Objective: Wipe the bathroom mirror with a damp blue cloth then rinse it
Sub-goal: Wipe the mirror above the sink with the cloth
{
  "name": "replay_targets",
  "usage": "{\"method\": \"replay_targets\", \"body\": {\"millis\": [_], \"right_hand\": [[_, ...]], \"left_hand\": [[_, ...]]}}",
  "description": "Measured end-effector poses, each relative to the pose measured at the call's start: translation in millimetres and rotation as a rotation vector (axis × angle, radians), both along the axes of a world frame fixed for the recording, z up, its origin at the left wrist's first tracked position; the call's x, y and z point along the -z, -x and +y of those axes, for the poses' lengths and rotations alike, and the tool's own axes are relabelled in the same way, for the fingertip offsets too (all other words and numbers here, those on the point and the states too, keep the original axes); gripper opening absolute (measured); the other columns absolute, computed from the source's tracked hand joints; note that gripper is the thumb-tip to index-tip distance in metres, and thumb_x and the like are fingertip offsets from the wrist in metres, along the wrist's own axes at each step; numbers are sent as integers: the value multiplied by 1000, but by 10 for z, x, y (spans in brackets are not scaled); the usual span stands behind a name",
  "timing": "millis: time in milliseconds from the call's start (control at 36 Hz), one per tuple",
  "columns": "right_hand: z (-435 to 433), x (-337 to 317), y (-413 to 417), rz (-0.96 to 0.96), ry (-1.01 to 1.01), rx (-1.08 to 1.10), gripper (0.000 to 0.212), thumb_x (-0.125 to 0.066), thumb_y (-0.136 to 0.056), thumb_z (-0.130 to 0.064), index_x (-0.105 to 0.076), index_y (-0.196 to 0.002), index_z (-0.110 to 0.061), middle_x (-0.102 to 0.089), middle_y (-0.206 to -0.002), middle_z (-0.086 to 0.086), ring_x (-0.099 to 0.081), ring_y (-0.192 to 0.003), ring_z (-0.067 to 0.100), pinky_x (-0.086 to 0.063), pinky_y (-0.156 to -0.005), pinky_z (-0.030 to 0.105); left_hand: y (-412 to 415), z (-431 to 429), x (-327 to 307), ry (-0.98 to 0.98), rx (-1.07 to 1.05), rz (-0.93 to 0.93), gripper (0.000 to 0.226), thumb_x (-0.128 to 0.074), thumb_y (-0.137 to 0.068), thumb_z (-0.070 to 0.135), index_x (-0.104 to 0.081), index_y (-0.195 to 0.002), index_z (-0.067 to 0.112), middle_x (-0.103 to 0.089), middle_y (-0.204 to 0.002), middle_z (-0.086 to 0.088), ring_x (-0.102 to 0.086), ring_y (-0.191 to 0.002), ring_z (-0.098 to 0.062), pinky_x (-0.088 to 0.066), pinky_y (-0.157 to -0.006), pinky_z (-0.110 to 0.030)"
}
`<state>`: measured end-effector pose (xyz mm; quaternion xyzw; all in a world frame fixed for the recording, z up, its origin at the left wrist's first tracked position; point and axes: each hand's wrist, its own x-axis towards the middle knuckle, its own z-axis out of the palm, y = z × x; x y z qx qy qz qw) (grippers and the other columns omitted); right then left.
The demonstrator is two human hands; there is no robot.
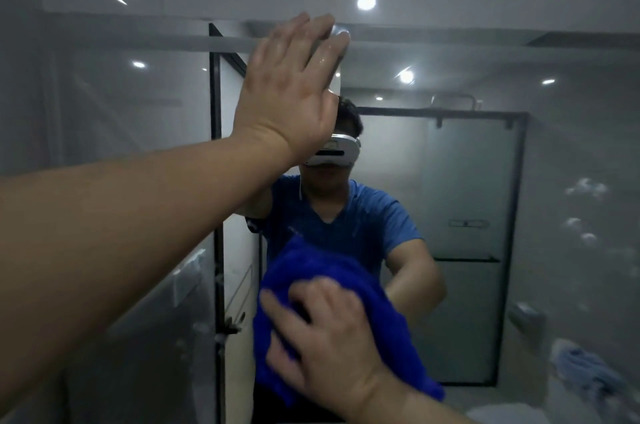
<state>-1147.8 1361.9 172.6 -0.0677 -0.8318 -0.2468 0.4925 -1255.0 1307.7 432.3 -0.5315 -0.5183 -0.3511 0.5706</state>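
Your right hand [332, 337] presses the blue cloth [311, 285] flat against the lower middle of the mirror [485, 164], fingers spread; your left hand [291, 88] braces open-palmed higher up. You're mid-wipe; next, likely sweep right toward the smudges [585, 188].

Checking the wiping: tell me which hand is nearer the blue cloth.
Right. The right hand presses on the blue cloth; the left hand is flat on the mirror, well above it.

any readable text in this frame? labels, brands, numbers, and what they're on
None readable.
Blue shirt in the mirror: small chest mark, too blurred to read.
Headset: no legible marking.
Blue cloth under the right hand: no label in view.
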Motion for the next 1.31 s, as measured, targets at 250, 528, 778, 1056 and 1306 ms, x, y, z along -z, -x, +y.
{"method": "replay_targets", "body": {"millis": [250, 528, 778, 1056, 1306], "right_hand": [[594, -135, -934, 46, -177, -34, 42, -79, -89, -42, -79, -129, -30, -73, -105, 2, -68, -97, 22, -56, -90, 44], [778, -2075, -718, 984, 135, 173, 38, -65, -91, -38, -78, -123, -22, -66, -107, 17, -61, -102, 41, -42, -91, 39], [144, -318, -62, 251, 13, -10, 49, -76, -86, -41, -76, -133, -28, -62, -115, 4, -59, -105, 27, -46, -86, 42], [849, 811, -941, -269, -501, 152, 48, -42, -113, -46, -38, -161, -43, -45, -152, -24, -46, -139, 0, -20, -123, 13], [1162, -1039, -1899, 493, -60, 197, 42, -66, -90, -29, -76, -127, -12, -64, -99, 16, -60, -91, 36, -44, -93, 46]], "left_hand": [[26, 38, -4, -44, 15, 19, 64, -54, -87, 25, -56, -150, 16, -50, -160, -7, -41, -152, -35, -27, -125, -50], [-9, 13, 6, -24, 2, -4, 64, -55, -90, 26, -51, -154, 17, -46, -163, -8, -37, -154, -33, -22, -127, -50], [1, 32, 23, -23, 19, -4, 63, -53, -91, 26, -51, -153, 17, -46, -163, -8, -36, -155, -36, -23, -127, -50], [-4, -20, 4, 14, -6, -7, 64, -54, -91, 26, -51, -154, 17, -46, -163, -8, -36, -155, -35, -24, -128, -51], [-31, -8, 1, 93, -15, -35, 65, -48, -93, 31, -40, -157, 19, -36, -167, -10, -27, -158, -34, -22, -128, -56]]}}
